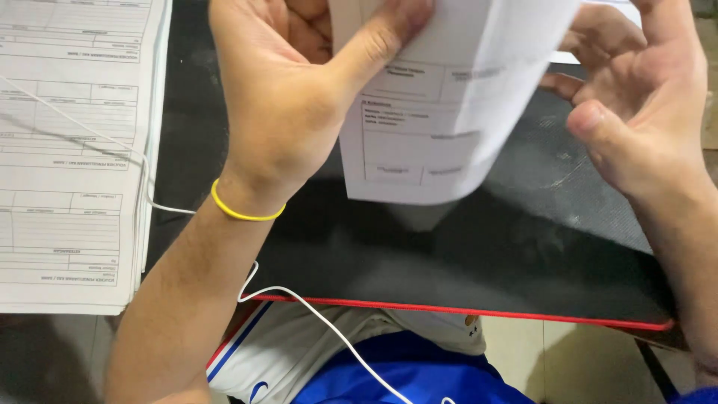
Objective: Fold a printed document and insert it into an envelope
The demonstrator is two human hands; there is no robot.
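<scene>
Printed form (441, 112) pinched in left hand (277, 97); right hand (636, 97) loose beside it.

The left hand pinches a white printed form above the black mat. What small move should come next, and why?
Probably bring the right hand in to grip the free right side of the white printed paper form. Only the left hand pinches it, thumb on its face, and the sheet bows and hangs above the black red-edged mat. The right hand is open beside it; whether its fingertips touch cannot be told.
</scene>
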